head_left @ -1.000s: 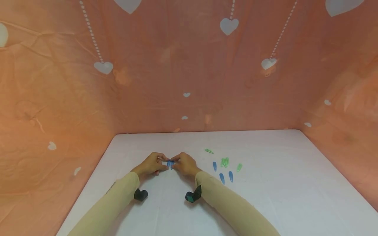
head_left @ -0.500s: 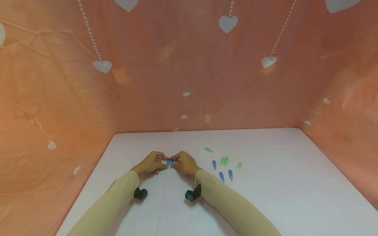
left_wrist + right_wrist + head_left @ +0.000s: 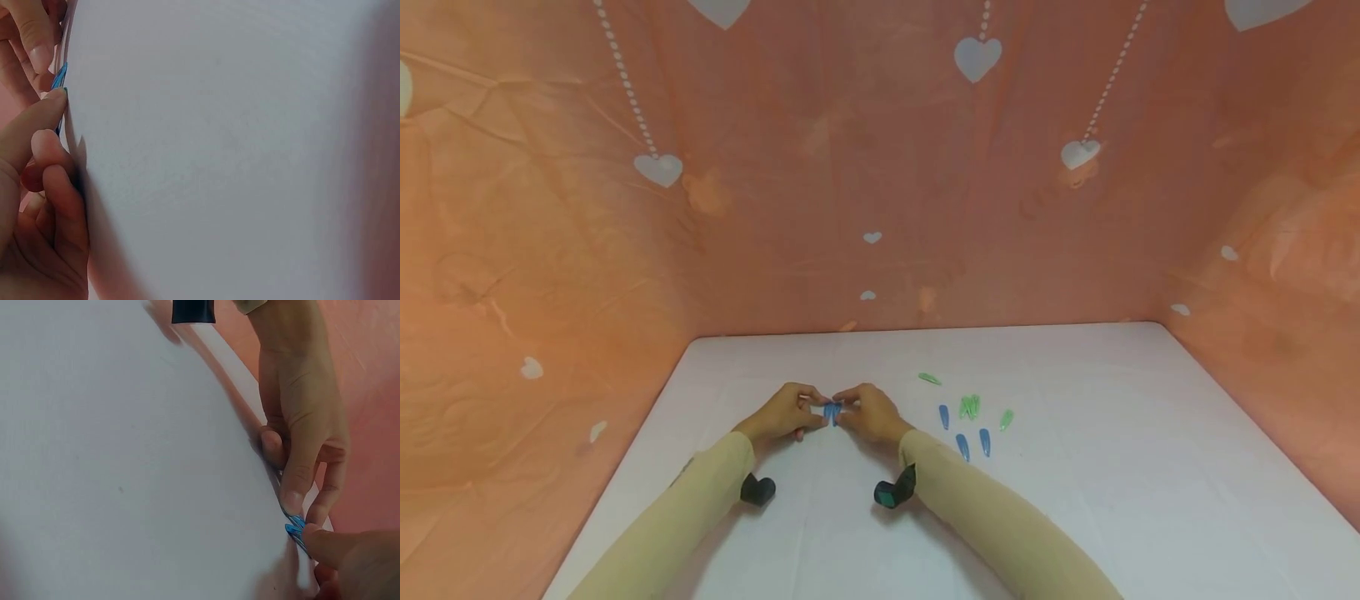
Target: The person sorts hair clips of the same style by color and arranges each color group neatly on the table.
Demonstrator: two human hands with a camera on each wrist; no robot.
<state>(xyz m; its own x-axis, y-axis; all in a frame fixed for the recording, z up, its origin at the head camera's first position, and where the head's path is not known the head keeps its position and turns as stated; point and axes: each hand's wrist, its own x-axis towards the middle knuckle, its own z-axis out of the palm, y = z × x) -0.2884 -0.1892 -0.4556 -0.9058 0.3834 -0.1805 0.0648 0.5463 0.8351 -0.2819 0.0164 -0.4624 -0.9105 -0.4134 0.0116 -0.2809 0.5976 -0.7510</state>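
In the head view, my left hand [image 3: 784, 413] and right hand [image 3: 871, 414] meet left of the table's middle. Between their fingertips are blue snap hair clips [image 3: 832, 412], standing close side by side. The left thumb and fingers pinch the left part of this pair; the right thumb and index finger pinch the right part. Seen from the right wrist, two blue clip ends [image 3: 294, 528] poke out between the thumbs near the white tabletop. From the left wrist, one blue clip tip [image 3: 60, 75] shows above my left thumb, the rest hidden by fingers.
Right of the hands lie three blue hair clips [image 3: 984, 442] and several green ones, including a far one [image 3: 929, 378], a close group [image 3: 970, 407] and a right one [image 3: 1006, 420]. Orange cloth [image 3: 925, 208] with white hearts surrounds the white table [image 3: 1112, 467].
Both hands keep their pinch on the blue hair clips with almost no movement. The whole head view shifts slightly upward; the loose clips stay put on the table.
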